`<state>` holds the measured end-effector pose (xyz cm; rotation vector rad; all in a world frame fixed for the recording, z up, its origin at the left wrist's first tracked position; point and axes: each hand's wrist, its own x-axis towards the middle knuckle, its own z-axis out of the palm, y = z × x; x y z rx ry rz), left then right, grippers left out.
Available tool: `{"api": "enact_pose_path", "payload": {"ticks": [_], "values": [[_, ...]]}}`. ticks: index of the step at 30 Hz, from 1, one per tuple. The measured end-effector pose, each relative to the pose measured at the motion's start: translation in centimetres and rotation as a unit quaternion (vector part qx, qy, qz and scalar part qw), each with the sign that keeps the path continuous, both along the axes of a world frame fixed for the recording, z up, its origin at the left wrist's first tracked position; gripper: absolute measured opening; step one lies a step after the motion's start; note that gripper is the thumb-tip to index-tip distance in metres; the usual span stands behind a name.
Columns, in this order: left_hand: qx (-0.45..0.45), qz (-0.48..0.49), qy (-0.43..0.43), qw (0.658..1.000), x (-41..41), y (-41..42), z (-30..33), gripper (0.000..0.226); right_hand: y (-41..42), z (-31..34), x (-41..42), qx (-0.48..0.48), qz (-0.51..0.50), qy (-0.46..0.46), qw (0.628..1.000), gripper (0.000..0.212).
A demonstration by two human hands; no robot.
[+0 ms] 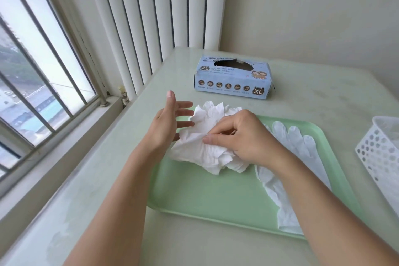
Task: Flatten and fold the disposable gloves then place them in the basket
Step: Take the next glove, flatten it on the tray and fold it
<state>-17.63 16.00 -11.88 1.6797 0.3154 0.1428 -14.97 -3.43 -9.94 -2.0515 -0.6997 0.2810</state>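
Observation:
A crumpled heap of white disposable gloves lies at the far left end of a light green tray. My right hand rests on top of the heap, its thumb and fingers pinching a fold of white material. My left hand hovers just left of the heap with fingers spread and straight, holding nothing. A flattened white glove lies along the tray's right side, fingers pointing away from me, partly hidden by my right forearm. The white perforated basket stands at the right edge of the table.
A light blue glove box marked XL with a torn-open top sits at the back of the pale table. Vertical blinds and a barred window run along the left. A wall corner is behind the box.

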Motion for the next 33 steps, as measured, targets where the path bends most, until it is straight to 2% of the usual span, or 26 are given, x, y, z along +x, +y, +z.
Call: {"api": "enact_pose_path", "payload": {"ticks": [2,4,7,9,11,13,15,17,18,20,22,26,28,31,33], "values": [[-0.025,0.000,-0.010,1.000,0.0,0.2,0.1,0.072,-0.6,0.2,0.0,0.032,0.013,0.051,0.998,0.008],[-0.017,-0.009,-0.007,1.000,-0.1,0.1,0.1,0.071,-0.8,0.2,0.3,0.055,0.008,0.061,0.997,0.012],[-0.009,-0.025,0.000,1.000,-0.4,-0.3,0.0,0.057,-1.4,0.9,1.1,0.155,-0.052,0.069,0.984,0.015],[0.030,-0.035,-0.015,0.999,-0.4,-0.5,-0.5,0.055,-2.0,1.2,1.4,0.223,-0.078,0.077,0.969,0.019],[0.102,-0.034,-0.042,0.993,-0.7,-0.8,-0.8,0.070,-2.3,1.8,1.5,0.319,-0.102,0.131,0.933,0.022],[0.185,-0.060,-0.062,0.979,-1.1,-1.2,-0.7,0.095,-2.8,2.7,1.5,0.419,-0.144,0.224,0.868,0.021],[0.303,-0.120,-0.081,0.942,-1.3,-1.4,-1.3,0.119,-3.3,3.4,1.8,0.483,-0.171,0.287,0.809,0.018],[0.364,-0.169,-0.086,0.912,-1.1,-1.9,-1.8,0.124,-3.9,3.9,2.0,0.521,-0.157,0.328,0.772,0.016],[0.370,-0.184,-0.085,0.907,-0.9,-2.4,-1.9,0.118,-4.3,4.0,2.1,0.527,-0.150,0.343,0.763,0.014],[0.382,-0.178,-0.089,0.902,-0.9,-3.0,-1.8,0.098,-4.6,4.1,2.2,0.524,-0.145,0.361,0.758,0.009],[0.400,-0.140,-0.076,0.903,-0.9,-3.1,-1.3,0.083,-5.0,4.5,2.1,0.517,-0.139,0.365,0.762,0.013],[0.430,-0.065,-0.012,0.901,-1.8,-2.1,-0.3,0.077,-5.9,5.7,1.7,0.517,-0.131,0.351,0.770,0.024],[0.429,-0.054,0.012,0.902,-2.3,-1.4,0.1,0.078,-6.3,6.6,1.2,0.536,-0.119,0.353,0.758,0.029],[0.456,-0.061,0.045,0.887,-3.0,-1.0,1.3,0.097,-6.9,7.5,0.1,0.535,-0.124,0.340,0.763,0.015],[0.452,-0.021,-0.003,0.892,-3.9,-1.8,3.0,0.107,-7.4,7.8,-1.1,0.527,-0.141,0.316,0.776,0.008]]}}
